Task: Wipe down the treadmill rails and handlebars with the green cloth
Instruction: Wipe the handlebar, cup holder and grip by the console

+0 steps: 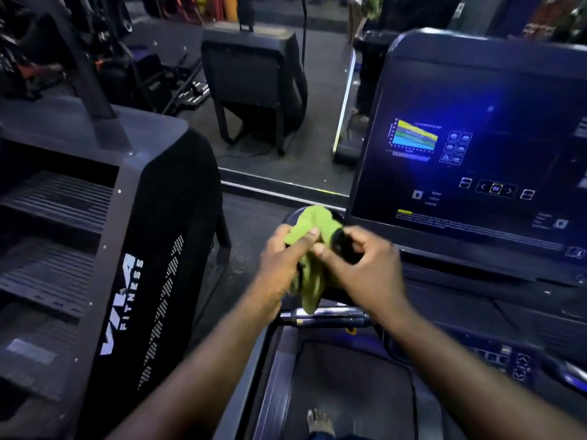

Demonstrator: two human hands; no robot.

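Observation:
The green cloth (313, 222) is bunched over the black left handlebar (343, 246) of the treadmill, just left of the console. My left hand (282, 258) pinches the cloth between thumb and fingers, with a tail of it hanging down below. My right hand (359, 265) grips the black handlebar end beside the cloth, thumb touching the fabric. A chrome and black crossbar (330, 315) runs below both hands. The treadmill belt (349, 392) lies underneath, with my bare foot (319, 422) on it.
The lit touchscreen console (470, 160) rises right of my hands. A control panel with buttons (514, 363) sits lower right. A stair-climber machine marked FITNESS (133, 281) stands close on the left. A mirror edge and a black bench (254, 81) are ahead.

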